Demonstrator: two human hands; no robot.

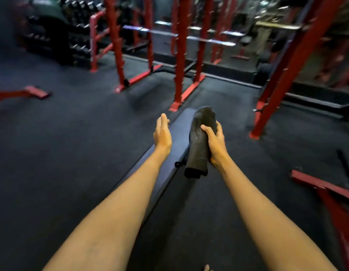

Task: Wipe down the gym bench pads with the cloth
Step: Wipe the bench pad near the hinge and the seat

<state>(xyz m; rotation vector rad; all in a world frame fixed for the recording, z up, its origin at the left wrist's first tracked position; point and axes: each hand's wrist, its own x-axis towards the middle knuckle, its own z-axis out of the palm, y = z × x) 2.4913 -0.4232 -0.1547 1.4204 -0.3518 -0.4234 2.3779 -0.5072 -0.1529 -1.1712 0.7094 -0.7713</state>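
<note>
A long dark bench pad (179, 133) runs away from me across the middle of the view, partly hidden by my forearms. My right hand (215, 144) grips a dark grey cloth (201, 141), bunched and held upright over the pad's right edge, its lower end hanging free. My left hand (162, 132) hovers flat over the pad's left edge, fingers straight and together, holding nothing.
Red rack uprights (179, 55) stand just beyond the bench's far end, with another slanted red post (287, 65) at the right. A dumbbell rack (58, 32) stands at the far left. Red frame feet (326, 186) lie low at the right and a red foot (36, 91) at the left on dark rubber flooring.
</note>
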